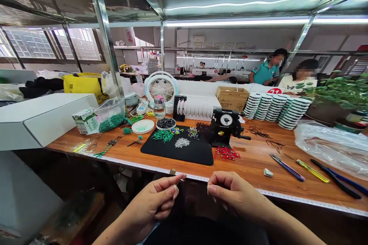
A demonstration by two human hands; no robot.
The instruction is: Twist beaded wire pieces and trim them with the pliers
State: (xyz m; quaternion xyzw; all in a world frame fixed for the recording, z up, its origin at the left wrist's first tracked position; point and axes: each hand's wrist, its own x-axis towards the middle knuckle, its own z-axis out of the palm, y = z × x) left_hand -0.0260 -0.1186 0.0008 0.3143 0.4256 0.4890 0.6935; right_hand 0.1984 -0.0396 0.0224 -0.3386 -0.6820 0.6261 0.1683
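Note:
My left hand (161,195) is in front of the table edge, thumb and forefinger pinched on a small thin piece with a silvery tip (181,180); its exact kind is too small to make out. To its right my right hand (232,191) is curled with thumb against forefinger; whatever it pinches, if anything, is hidden. Beyond both hands lies a black mat (172,155) bearing silver beads (182,142), multicoloured beads (193,132) and green cord pieces (163,135). Red cord pieces (227,153) lie at the mat's right edge.
A black hand-cranked device (225,126) stands behind the red cords. Cutters (287,167), a yellow knife (312,171) and pliers (339,180) lie at right. White spools (290,113) are stacked behind. A dish of black beads (166,123) and a fan (161,88) stand at back.

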